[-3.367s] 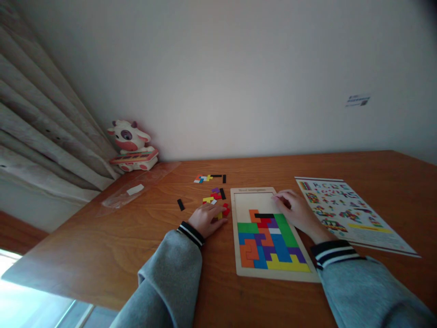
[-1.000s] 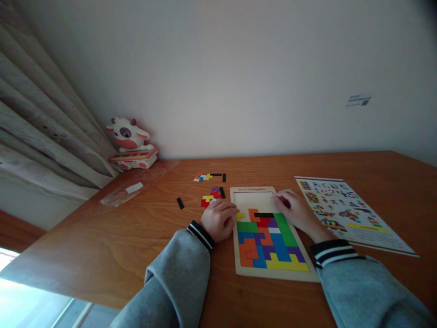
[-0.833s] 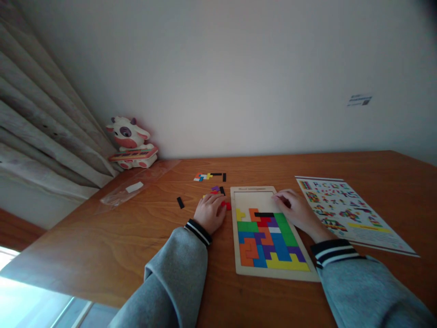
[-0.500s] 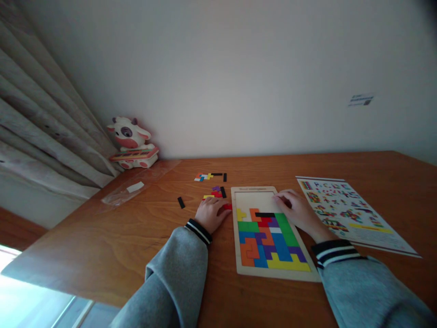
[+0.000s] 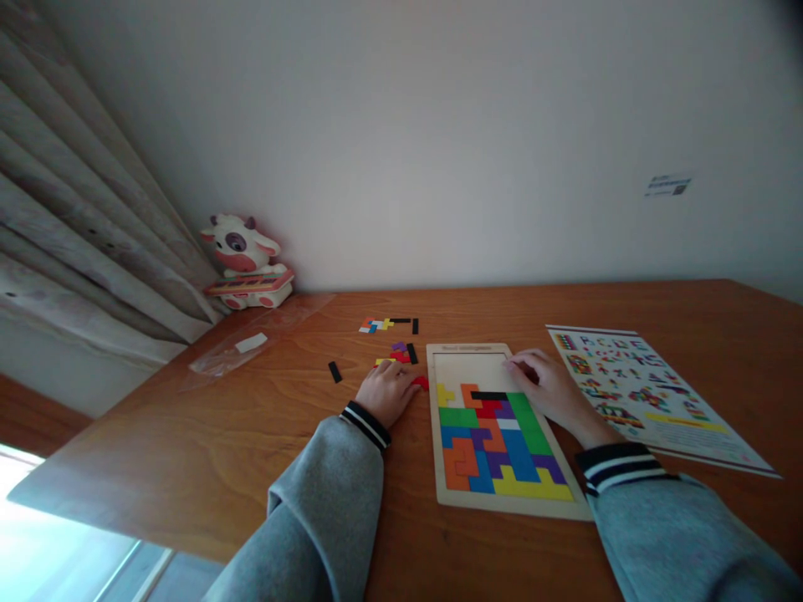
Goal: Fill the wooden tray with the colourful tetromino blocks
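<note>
A wooden puzzle board [image 5: 515,507] lies flat in front of me, its lower part filled with coloured block pieces and its upper part bare. Left of it, my left hand [image 5: 387,395] rests low over the table, fingers closed on a red puzzle piece [image 5: 421,383] that pokes out beside the board's edge. My right hand [image 5: 544,385] lies across the board's upper right side with fingers curled together; whether anything is between them is hidden. Just left of its fingertips, a black bar piece [image 5: 488,395] lies across the top of the placed pieces.
Beyond my left hand lie loose pieces, including a black bar [image 5: 335,372] and a purple piece [image 5: 400,346]. A printed sheet [image 5: 656,401] lies to the right. At the back left are a clear plastic bag [image 5: 219,361] and a cow toy [image 5: 244,263].
The red piece at my left fingertips has turned slightly. My right hand stays at the board's side. The whole view has shifted a little.
</note>
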The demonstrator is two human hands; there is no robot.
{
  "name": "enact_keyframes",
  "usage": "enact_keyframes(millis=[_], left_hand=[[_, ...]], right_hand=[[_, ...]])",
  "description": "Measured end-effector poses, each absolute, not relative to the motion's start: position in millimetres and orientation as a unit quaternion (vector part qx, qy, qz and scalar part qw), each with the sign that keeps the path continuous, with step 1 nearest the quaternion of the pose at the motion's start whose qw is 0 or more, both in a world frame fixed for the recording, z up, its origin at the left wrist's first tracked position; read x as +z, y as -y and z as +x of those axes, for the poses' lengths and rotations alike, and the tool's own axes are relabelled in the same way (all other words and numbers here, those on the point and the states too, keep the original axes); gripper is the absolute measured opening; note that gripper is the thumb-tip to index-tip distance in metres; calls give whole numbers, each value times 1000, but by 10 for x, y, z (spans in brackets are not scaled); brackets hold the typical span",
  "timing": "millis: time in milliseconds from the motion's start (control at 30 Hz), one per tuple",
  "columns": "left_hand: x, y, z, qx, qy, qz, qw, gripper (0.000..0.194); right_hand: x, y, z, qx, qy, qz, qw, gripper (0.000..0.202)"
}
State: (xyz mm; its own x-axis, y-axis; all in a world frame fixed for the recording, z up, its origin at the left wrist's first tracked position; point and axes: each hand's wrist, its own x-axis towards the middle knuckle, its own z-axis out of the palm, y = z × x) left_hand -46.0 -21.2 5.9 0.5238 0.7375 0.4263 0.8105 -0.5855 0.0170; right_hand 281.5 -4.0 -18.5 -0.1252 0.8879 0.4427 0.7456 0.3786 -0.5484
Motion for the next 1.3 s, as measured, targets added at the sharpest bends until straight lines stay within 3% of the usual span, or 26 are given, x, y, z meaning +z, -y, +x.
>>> enact_keyframes(millis=[667,1300], left_hand=[[80,214,-512,-208,410,-888,21,22],[116,232,-517,-262,377,-883,99,23]], right_hand=[[-181,44,2814,96,745,-548,369,25],[-178,41,2813,95,748,-547,365,27]])
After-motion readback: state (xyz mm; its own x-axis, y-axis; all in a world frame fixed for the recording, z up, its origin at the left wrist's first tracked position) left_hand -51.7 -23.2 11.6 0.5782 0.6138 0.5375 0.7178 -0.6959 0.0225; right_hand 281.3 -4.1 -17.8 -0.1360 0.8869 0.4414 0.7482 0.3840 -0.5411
